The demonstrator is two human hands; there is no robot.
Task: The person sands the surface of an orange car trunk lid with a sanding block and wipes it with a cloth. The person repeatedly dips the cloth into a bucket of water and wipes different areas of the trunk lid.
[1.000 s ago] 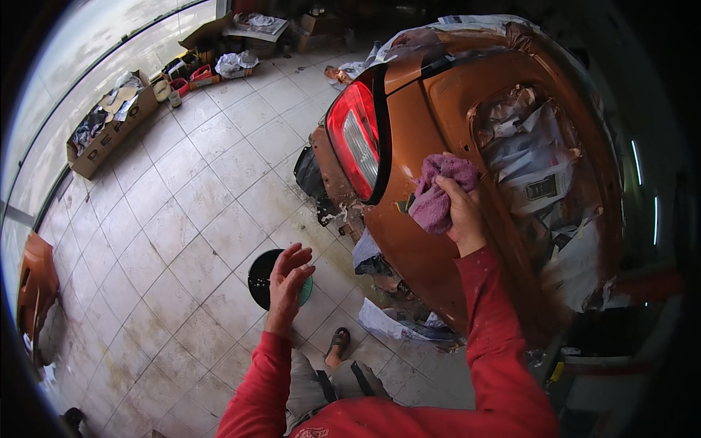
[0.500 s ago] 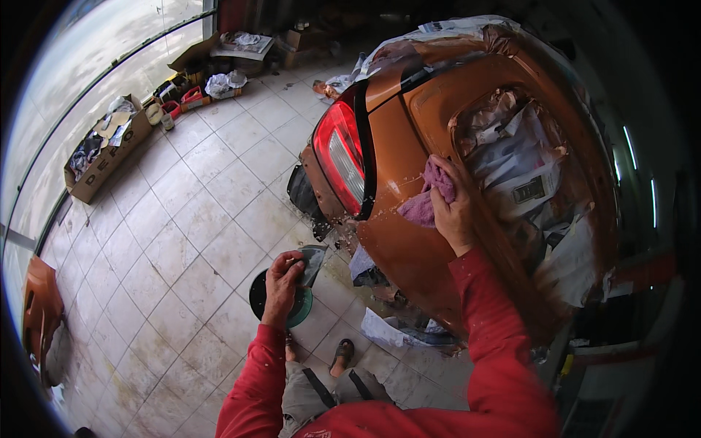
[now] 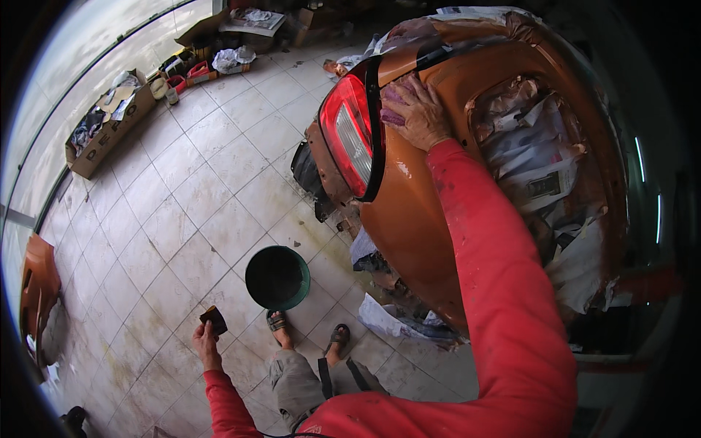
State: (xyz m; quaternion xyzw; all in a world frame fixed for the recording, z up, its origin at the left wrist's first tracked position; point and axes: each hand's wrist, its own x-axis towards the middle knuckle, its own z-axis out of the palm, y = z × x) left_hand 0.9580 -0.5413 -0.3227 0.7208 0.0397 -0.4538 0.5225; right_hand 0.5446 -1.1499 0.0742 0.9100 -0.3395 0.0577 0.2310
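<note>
My right hand point(image 3: 423, 113) lies over a pink cloth point(image 3: 393, 104) and presses it to the orange car body panel point(image 3: 416, 233). Its spot is beside the red and clear tail light point(image 3: 350, 135), which has a black edge strip. Part of the cloth is hidden under my palm and fingers. Low on the left, away from the car, my left hand point(image 3: 206, 343) pinches a small dark piece of sandpaper point(image 3: 214, 320) between thumb and fingers. Between that hand and the car, a dark green bucket point(image 3: 299, 290) stands on the tiled floor; how full it is I cannot tell.
Crumpled masking paper point(image 3: 551, 179) covers the car's opening. More torn paper point(image 3: 394, 325) hangs at its lower edge. A long cardboard box point(image 3: 109, 135) of rags stands by the window. At the far left is another orange body part point(image 3: 38, 292).
My right hand has moved the cloth up the panel, close to the tail light. My left hand has swung down and left with the sandpaper, away from above the bucket.
</note>
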